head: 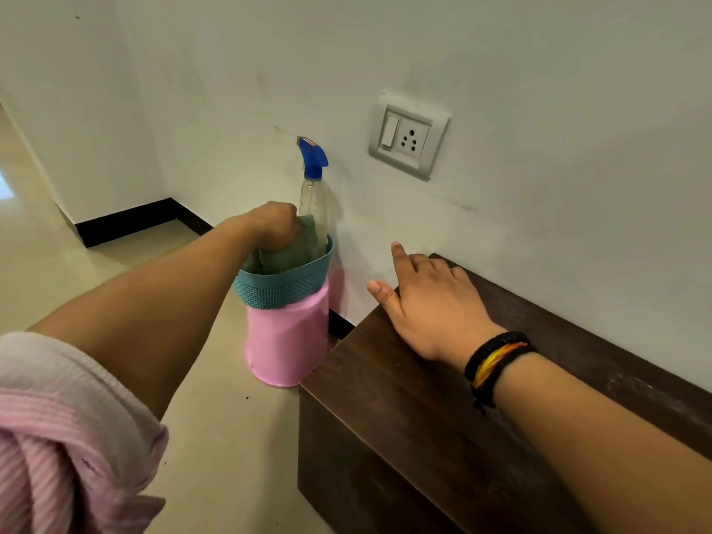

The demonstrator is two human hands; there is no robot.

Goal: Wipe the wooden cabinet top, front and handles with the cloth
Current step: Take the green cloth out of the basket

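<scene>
Left hand (275,225) clenched around the green cloth (293,248) inside the teal basket (283,291) atop the pink bucket (289,341), right hand (424,302) flat and relaxed on the wooden cabinet (443,410) top; fetching step, lifting out next, wiping not yet begun.

Left hand (275,225) on cloth (287,252)

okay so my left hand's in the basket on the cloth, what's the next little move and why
Probably lift the green cloth straight up out of the teal basket. Your left hand already grips it beside the spray bottle, and the wooden cabinet top under your right hand looks unwiped.
</scene>
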